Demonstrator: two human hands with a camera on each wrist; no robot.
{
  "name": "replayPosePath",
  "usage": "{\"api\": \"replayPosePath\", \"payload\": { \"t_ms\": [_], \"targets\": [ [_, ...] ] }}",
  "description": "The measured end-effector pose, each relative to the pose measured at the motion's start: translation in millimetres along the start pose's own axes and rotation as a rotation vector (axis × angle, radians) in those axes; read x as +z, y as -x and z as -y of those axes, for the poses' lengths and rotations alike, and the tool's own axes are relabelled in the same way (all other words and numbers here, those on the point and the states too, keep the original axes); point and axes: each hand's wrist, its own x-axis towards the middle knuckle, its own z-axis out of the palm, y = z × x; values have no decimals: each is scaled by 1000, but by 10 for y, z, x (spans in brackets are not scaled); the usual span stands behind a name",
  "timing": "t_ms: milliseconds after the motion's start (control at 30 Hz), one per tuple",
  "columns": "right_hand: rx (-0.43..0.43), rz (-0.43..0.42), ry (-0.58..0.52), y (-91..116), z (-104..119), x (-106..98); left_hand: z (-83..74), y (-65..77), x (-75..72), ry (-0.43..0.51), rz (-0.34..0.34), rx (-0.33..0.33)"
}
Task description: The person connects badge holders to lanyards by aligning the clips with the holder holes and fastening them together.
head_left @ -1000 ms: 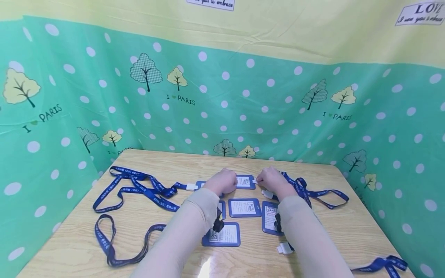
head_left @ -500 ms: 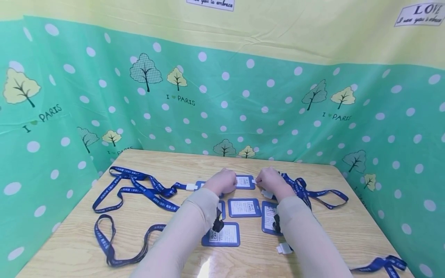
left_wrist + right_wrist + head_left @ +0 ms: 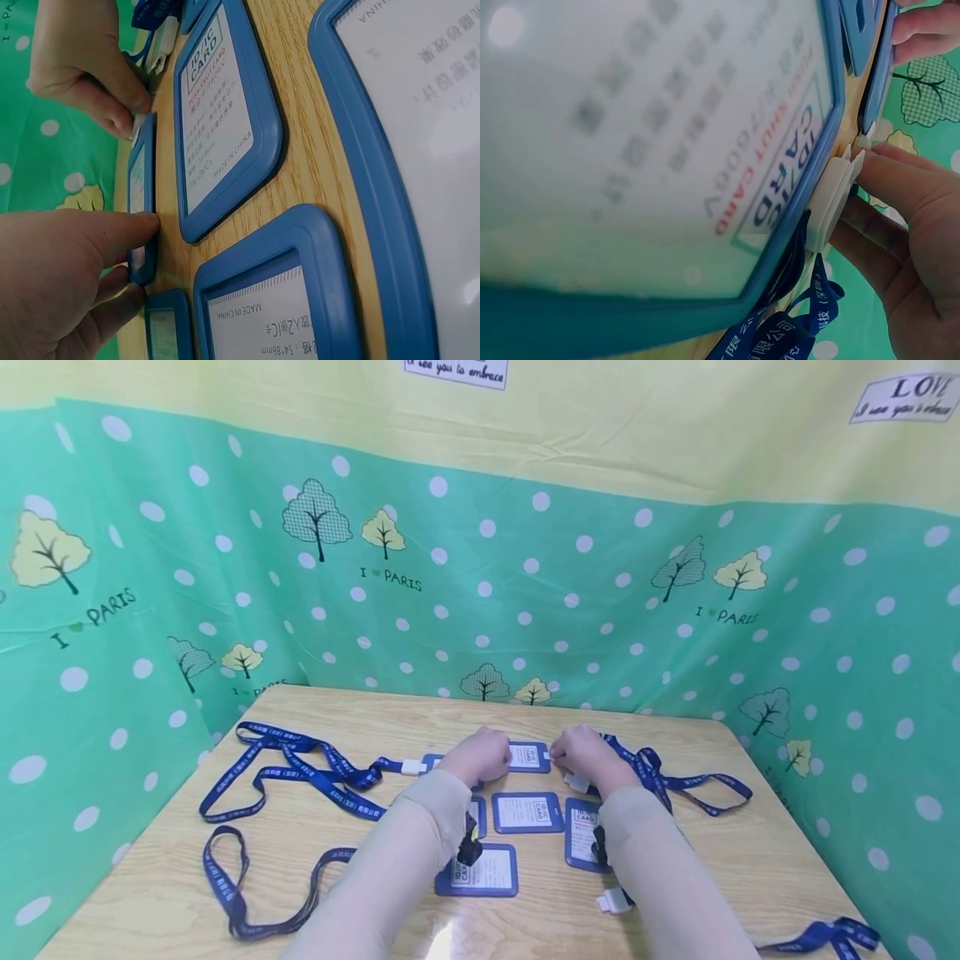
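While both arms were stretched over the wooden tabletop (image 3: 420, 708), a blue-framed card holder (image 3: 528, 758) in the far row was seen in the head view between the two hands. It was gripped towards its left end by the left hand (image 3: 480, 756), and a small white tab at its right end was pinched by the right hand (image 3: 587, 755). Nearer holders were laid out below: one sideways (image 3: 527, 813), one lengthwise (image 3: 581, 833) partly covered by the right sleeve (image 3: 667, 868), and one nearest the body (image 3: 480, 871). Blue lanyards were spread at the left (image 3: 296, 768) and right (image 3: 708, 785), before a green dotted cloth (image 3: 487, 593).

In the left wrist view, the gripped holder was shown almost edge-on, its frame held between the left hand's fingers, with the tab (image 3: 138, 129) pinched by the right hand's fingertips at the far end.

In the right wrist view, the tab was held by the right hand; a thicker white clip (image 3: 831, 201) was seen just beside the fingers, and whether it was touched could not be told.
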Motion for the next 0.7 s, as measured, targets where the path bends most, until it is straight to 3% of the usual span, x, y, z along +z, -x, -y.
{"api": "replayPosePath", "payload": {
  "t_ms": [167,367,700],
  "targets": [
    [2,-1,0,6,-2,-4,2,-12,-1,-1,6,8],
    [2,-16,6,-23,2,-4,-33,4,-32,13,-10,-31],
    [23,9,-41,-27,-54,-1,-113,-48,2,-110,-38,-61]
  ]
}}
